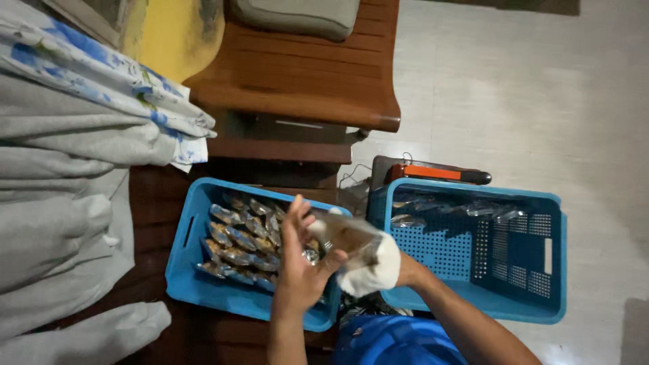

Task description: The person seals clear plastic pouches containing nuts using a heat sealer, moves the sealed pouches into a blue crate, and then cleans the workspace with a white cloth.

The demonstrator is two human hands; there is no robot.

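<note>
Far left lies a heap of grey cloth [61,223], with a flowered sheet [101,74] above it. Next comes the left crate [182,270], blue and packed with rows of small clear packets [236,243]. Over its right edge the left hand [297,263] is open-fingered, touching a clear packet [348,243] that the right hand [382,267], wrapped in a white cloth, grips from the other side. The right crate [541,270], also blue, holds only a few packets [460,208] along its far wall. Judging by this, most packets sit in the left crate and little has gone to the right one.
</note>
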